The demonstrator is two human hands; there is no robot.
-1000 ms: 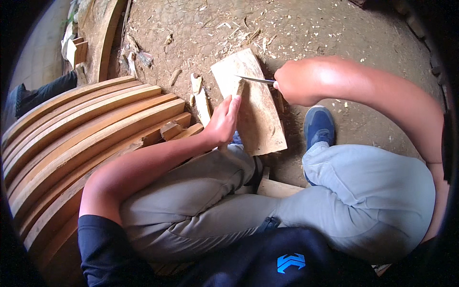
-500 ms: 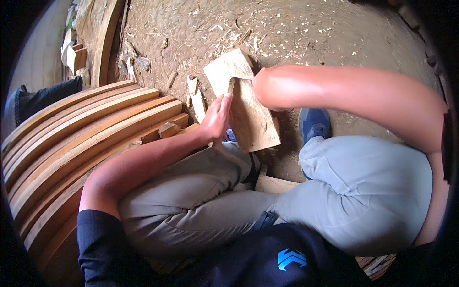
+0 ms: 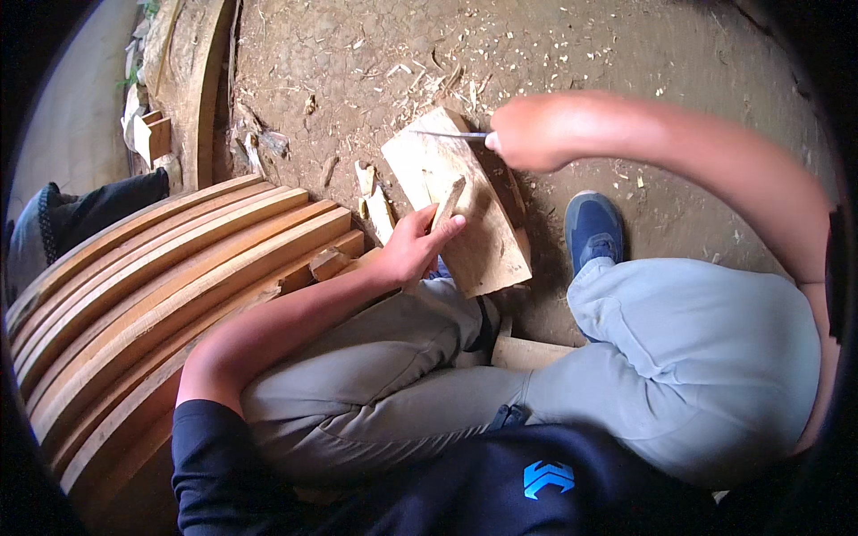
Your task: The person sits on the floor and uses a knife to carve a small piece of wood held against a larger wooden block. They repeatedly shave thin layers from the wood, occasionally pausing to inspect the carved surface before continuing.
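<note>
A thick pale wooden block (image 3: 487,241) lies tilted on the ground between my feet. My left hand (image 3: 420,243) is closed around a short wooden stick (image 3: 450,198), whose upper end stands out over the block's face. To the right of the block's far end, my right hand (image 3: 534,134), slightly blurred, is closed on a knife; its handle is hidden in the fist. The knife blade (image 3: 451,135) points left across the far end of the block, apart from the stick.
Stacked long planks (image 3: 179,246) fill the left side. Split wood scraps (image 3: 375,201) lie beside the block, and shavings (image 3: 456,85) are strewn over the dirt ground beyond. My blue shoe (image 3: 593,228) is to the right. A dark-clothed leg (image 3: 103,201) shows at far left.
My right hand has swung up and away from the stick, bringing the knife blade into view. My left hand's grip on the stick has shifted, and the whole view has moved slightly.
</note>
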